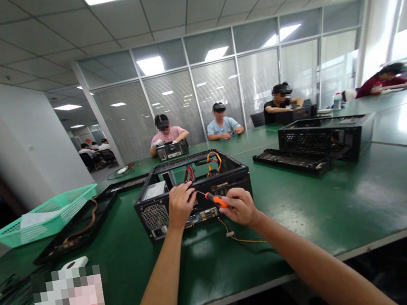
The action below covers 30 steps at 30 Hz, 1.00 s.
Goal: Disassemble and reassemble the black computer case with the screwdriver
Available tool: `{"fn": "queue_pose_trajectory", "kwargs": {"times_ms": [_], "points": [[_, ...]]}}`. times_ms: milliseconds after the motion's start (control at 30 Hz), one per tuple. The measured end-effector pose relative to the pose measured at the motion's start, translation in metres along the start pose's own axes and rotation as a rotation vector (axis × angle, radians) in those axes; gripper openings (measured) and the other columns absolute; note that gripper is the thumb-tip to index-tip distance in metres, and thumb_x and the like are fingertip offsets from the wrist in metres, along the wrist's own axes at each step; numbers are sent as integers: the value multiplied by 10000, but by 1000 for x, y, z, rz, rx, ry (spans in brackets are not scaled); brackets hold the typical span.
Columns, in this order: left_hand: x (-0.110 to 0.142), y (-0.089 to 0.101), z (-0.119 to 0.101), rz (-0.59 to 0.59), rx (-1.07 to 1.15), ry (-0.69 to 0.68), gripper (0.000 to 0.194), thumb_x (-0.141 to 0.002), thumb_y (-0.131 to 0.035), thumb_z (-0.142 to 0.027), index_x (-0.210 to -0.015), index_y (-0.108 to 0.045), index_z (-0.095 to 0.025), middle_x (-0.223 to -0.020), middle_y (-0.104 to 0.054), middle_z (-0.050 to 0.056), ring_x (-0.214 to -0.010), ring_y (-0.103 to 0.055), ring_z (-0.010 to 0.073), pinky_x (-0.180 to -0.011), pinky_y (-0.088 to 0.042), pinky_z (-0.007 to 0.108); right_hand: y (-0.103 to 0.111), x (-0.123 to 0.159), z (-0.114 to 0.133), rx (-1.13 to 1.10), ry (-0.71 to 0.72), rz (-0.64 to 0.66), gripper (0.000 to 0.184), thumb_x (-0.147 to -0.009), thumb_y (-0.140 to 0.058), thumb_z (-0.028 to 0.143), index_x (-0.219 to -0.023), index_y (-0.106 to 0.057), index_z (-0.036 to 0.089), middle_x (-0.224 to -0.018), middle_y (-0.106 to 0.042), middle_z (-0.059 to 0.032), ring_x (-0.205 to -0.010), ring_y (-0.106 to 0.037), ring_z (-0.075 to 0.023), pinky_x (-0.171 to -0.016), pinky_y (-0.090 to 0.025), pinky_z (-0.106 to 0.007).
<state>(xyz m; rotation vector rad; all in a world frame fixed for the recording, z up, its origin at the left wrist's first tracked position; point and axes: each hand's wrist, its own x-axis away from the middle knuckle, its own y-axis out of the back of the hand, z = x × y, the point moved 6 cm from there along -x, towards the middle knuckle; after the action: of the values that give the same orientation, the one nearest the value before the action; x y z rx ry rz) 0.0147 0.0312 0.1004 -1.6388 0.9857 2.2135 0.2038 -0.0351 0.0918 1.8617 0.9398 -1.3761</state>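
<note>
One orange-and-black screwdriver [216,200] in play in the head view, and the right hand [239,207] grips its handle! The shaft slants away and leftward, its tip beside the fingertips of the left hand [181,204], bent over the panel of the opened computer case [202,206]; whether those fingers pinch anything, I can't tell. The case lies ahead, long axis crosswise, back from the bench's near edge [355,248].

Black desktop computer case [207,179] lying flat, open side up, rear panel [201,212] near. Orange-black screwdriver [216,200], tip leftward, by rear panel.
</note>
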Motion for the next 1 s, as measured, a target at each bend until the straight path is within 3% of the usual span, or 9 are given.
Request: {"fn": "queue_pose_trajectory", "kwargs": {"times_ms": [700,900,1000], "points": [[1,-1,1,-4,-19,-18,130,-837,-540,-228,-927,-634,-216,-1104,-636,82,-1032,-580,222,-890,-421,435,-2,-3,-1,8,35,75,277,-839,-522,240,-1113,-549,207,-815,-539,-40,-707,-535,-119,-593,-445,-230],[4,-2,2,10,-38,-41,141,-834,-545,-203,-929,-643,-236,-1136,-618,71,-1051,-564,221,-890,-417,443,-1,-3,-1,60,24,62,175,-805,-589,327,-900,-558,185,-665,-517,-4,-580,-483,-109,-528,-392,-229],[4,-2,2,10,-35,-33,142,-827,-555,-201,-936,-640,-234,-1134,-618,68,-1057,-557,216,-902,-411,434,-2,-4,0,82,41,86,182,-822,-571,325,-937,-556,185,-695,-540,-15,-602,-498,-111,-540,-394,-231]]}}
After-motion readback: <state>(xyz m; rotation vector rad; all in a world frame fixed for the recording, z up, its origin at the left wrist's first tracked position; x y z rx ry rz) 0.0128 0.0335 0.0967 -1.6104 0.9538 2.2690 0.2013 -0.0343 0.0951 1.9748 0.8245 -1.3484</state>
